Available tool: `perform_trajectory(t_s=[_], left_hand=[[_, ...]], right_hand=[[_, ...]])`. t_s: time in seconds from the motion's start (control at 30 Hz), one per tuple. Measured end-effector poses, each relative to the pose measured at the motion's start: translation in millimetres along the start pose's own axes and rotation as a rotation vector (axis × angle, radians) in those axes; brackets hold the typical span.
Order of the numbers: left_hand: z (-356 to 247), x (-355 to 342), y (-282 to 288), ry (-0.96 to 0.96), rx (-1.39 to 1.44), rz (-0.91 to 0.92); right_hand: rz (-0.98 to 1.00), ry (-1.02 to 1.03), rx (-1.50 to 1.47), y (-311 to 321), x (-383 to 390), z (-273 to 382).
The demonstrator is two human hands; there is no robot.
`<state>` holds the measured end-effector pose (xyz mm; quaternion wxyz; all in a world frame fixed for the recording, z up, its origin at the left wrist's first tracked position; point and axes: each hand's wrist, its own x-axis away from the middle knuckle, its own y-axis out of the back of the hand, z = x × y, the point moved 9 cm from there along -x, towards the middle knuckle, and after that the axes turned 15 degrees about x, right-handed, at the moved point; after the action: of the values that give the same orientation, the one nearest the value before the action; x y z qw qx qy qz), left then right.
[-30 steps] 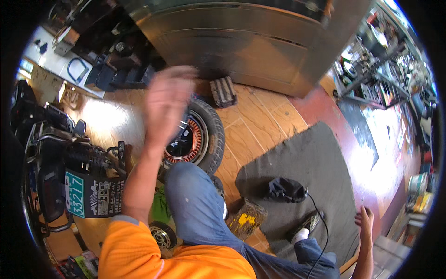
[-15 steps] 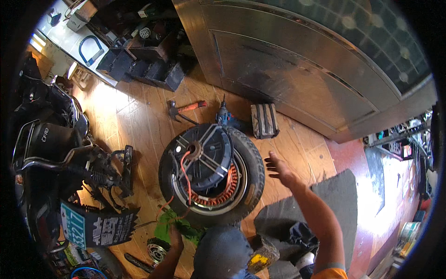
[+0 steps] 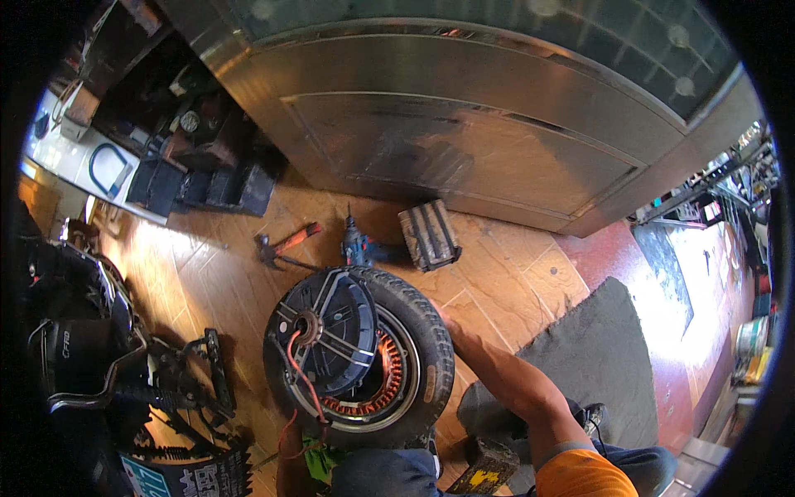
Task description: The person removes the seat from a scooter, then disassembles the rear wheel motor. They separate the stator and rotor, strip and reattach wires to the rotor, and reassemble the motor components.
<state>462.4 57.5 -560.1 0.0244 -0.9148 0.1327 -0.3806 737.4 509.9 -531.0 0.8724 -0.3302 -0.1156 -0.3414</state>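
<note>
A hub-motor wheel with a black tyre [image 3: 432,352] lies before me, tilted. Its dark ribbed motor cover [image 3: 335,352] sits askew, showing a ring of copper windings [image 3: 392,373]. A red cable [image 3: 308,378] runs out of the cover's hub and down over the wheel. My right hand [image 3: 447,321] is against the tyre's right side, its fingers hidden behind the tread. At the wheel's lower left, my left hand [image 3: 291,443] is dark and mostly hidden, so its fingers do not show. Beside it is a green cloth or leaf-like piece [image 3: 317,460].
Beyond the wheel lie a hammer [image 3: 290,242], a blue power drill [image 3: 356,245] and a strapped block [image 3: 430,235]. A motorcycle [image 3: 91,348] stands at left, a metal door [image 3: 431,141] behind. A grey mat [image 3: 592,356] and a yellow-marked block [image 3: 484,470] are at right.
My right hand has moved from open in the air to the tyre's side. My left hand has moved in by the wheel's lower left. The view has shifted, and my knees show lower down.
</note>
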Motion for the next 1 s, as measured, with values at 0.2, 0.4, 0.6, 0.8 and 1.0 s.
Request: perform_trajectory(t_s=[0.2,0.4,0.6,0.8,1.0], left_hand=[[-52.1,3.2,-27.3,-0.054,-0.218,0.092],[-79.7,38.4,-99.8,-0.014,-0.404,0.224],[-49.9,100.0,-312.2,-0.001,-0.067,0.655],[20.8,185.8,-481.9,0.292,-0.056,0.883],[121.9,232.9,-583.5,0.431,-0.156,1.041]], right_hand=[[-0.046,0.107,-0.082,5.9,44.1,12.5],[-0.12,0.275,-0.141,34.9,116.2,58.3],[-0.146,0.397,-0.205,105.6,217.4,98.9],[-0.303,0.374,-0.189,192.0,321.0,111.9],[-0.468,0.367,-0.204,283.3,407.9,109.1]])
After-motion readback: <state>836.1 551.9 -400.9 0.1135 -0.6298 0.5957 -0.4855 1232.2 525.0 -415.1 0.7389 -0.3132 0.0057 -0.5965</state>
